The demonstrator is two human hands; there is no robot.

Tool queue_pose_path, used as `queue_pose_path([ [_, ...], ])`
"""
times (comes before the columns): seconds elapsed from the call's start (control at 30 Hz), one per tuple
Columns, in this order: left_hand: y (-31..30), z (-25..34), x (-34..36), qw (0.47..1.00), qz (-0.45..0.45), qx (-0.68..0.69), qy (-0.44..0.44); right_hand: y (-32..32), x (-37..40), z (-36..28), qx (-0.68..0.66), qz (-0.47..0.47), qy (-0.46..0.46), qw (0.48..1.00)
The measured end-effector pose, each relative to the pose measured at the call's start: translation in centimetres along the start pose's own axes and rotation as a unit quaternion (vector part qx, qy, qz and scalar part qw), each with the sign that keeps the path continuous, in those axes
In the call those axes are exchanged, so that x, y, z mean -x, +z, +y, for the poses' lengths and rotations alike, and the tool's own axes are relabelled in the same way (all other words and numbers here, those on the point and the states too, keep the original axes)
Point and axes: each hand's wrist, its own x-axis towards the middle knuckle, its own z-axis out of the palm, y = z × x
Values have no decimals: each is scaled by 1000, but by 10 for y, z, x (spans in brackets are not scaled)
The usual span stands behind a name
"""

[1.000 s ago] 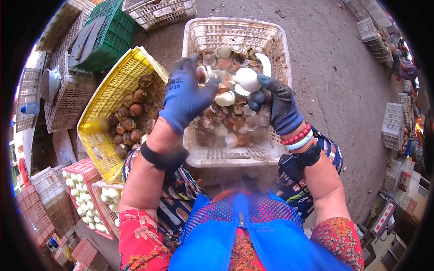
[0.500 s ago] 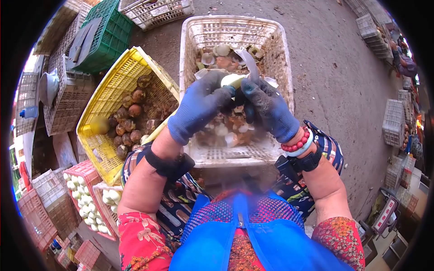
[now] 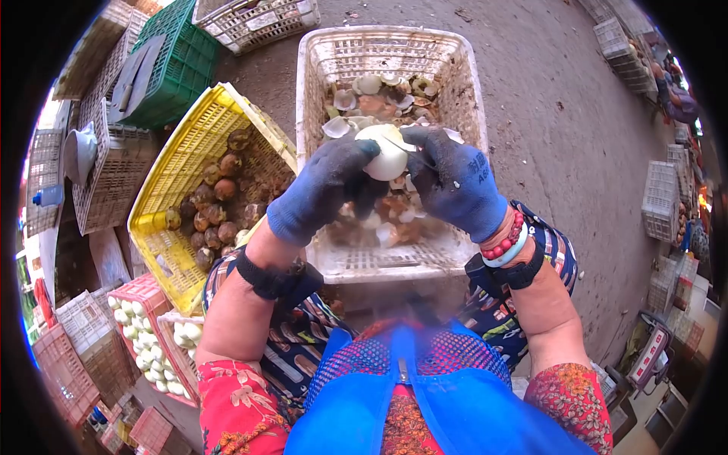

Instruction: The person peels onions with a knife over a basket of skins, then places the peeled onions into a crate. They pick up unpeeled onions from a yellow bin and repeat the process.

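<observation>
Both my hands wear blue gloves with dark palms and fingers, and they meet above a white plastic crate (image 3: 302,98). My left hand (image 3: 326,182) is closed around the left side of a peeled, pale onion (image 3: 387,158). From the other side, my right hand (image 3: 455,178) is closed at the onion's top, fingers pinching a loose outer layer (image 3: 398,136). Its fingertips are partly hidden, so anything else in that hand cannot be made out. Curved white peelings (image 3: 345,100) and brownish skins lie in the crate below.
A yellow crate (image 3: 171,163) with several brown, unpeeled bulbs (image 3: 226,189) tilts at the left. Below it, a pink crate (image 3: 152,292) holds white peeled bulbs (image 3: 144,334). A green crate (image 3: 178,76) carries a flat grey board and a knife-like tool (image 3: 129,87). More crates (image 3: 660,199) line the right.
The onion has turned, showing more of its round white side. A long pale strip that stood up by my right hand no longer shows. My right hand has tilted, exposing its glove's back.
</observation>
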Motion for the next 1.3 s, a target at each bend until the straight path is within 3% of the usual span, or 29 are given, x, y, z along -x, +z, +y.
queue_pose_path([
  [0.1, -1, -2, 2, 994, -18, -99, 43, 0, -1, -2, 11, 11, -27, 1000],
  [0.17, 2, -2, 4, 996, -29, -79, 28, 1, -1, -3, 32, 22, -41, 998],
  [0.23, 12, 4, 11, 997, -41, 43, -47, 3, 1, 0, 60, 27, -40, 997],
  [0.33, 20, 15, 23, 994, -65, -69, 52, 18, 8, 34, 235, -58, 156, 958],
  [0.37, 20, 12, 27, 979, -61, -133, 144, 18, 12, 48, 239, -107, 214, 941],
  [0.43, 19, 5, 38, 908, -7, -264, 324, 26, 22, 52, 195, -45, 187, 962],
  [0.47, 19, 7, 42, 918, -8, -248, 310, 29, 24, 51, 167, -18, 169, 971],
  [0.5, 18, 10, 47, 926, -9, -233, 296, 23, 21, 37, 113, -59, 224, 966],
  [0.53, 26, 16, 54, 979, -14, -83, 188, 20, 21, 28, 85, -60, 241, 965],
  [0.57, 35, 21, 59, 994, -20, 71, 76, 17, 23, 20, 57, -60, 257, 963],
  [0.6, 51, 33, 70, 993, 74, 65, 65, 13, 24, 13, 29, -63, 274, 959],
  [0.67, 42, 39, 93, 995, 17, 26, 93, -11, 20, -10, 29, -124, 296, 947],
  [0.73, 38, 47, 135, 988, 67, 26, 139, -24, 26, 4, 23, -172, 249, 953],
  [0.77, 24, 39, 163, 977, 148, 21, 152, -35, 23, -9, -75, -190, 281, 937],
  [0.8, 22, 47, 196, 970, 172, 26, 171, -45, 26, -14, -107, -200, 299, 927],
  [0.87, -6, 30, 273, 944, 270, 13, 187, -67, 38, -24, -224, -157, 381, 883],
  [0.97, -29, -24, 394, 870, 450, 12, 200, -90, 60, -20, -327, -105, 420, 840],
  [1.0, -27, -50, 433, 837, 510, 33, 195, -89, 67, -14, -300, -66, 471, 827],
  [1.07, -9, -95, 501, 775, 606, 122, 130, -90, 83, 1, -359, -18, 468, 807],
  [1.13, 2, -156, 556, 728, 626, 261, 100, -94, 85, -2, -362, 32, 473, 803],
  [1.17, 14, -179, 563, 660, 702, 265, 42, -95, 86, 10, -395, 27, 455, 798],
  [1.3, 34, -239, 574, 646, 715, 266, 34, -90, 82, 14, -410, 12, 461, 787],
])
